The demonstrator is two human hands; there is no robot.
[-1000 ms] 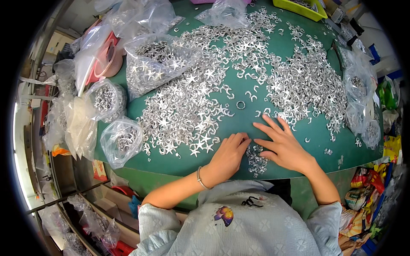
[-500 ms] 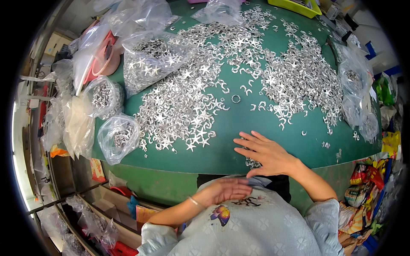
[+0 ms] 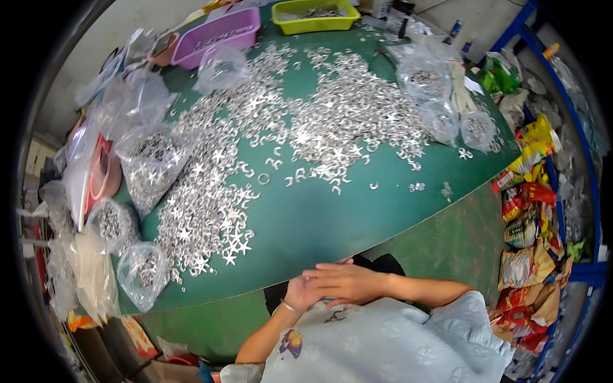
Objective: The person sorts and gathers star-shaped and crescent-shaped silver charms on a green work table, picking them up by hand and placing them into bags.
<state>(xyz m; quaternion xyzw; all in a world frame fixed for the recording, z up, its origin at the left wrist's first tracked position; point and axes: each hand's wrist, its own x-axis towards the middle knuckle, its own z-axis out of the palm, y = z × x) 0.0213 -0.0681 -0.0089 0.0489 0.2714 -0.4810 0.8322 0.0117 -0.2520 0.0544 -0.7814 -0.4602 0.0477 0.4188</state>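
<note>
My left hand [image 3: 299,295] is at the table's near edge, in front of my body, with a bracelet at its wrist. Across it lies my right hand [image 3: 350,283], its fingers stretched out and covering most of the left hand's fingers. Whether anything sits between the two palms is hidden. Beyond them, on the green table [image 3: 306,230], a heap of silvery metal starfish and ring-shaped pieces [image 3: 204,210] spreads on the left. Another heap of small curved pieces [image 3: 351,121] lies on the right. A single metal ring [image 3: 264,179] rests between the heaps.
Clear plastic bags of metal pieces [image 3: 143,274] line the table's left side, with more bags [image 3: 428,96] at the far right. A purple basin [image 3: 249,22] and a yellow tray [image 3: 313,25] stand at the back. Colourful packets [image 3: 520,210] fill a blue shelf on the right.
My right hand has left the tabletop, where small metal pieces lay under it, and now lies over my left hand. The view has swung to the right.
</note>
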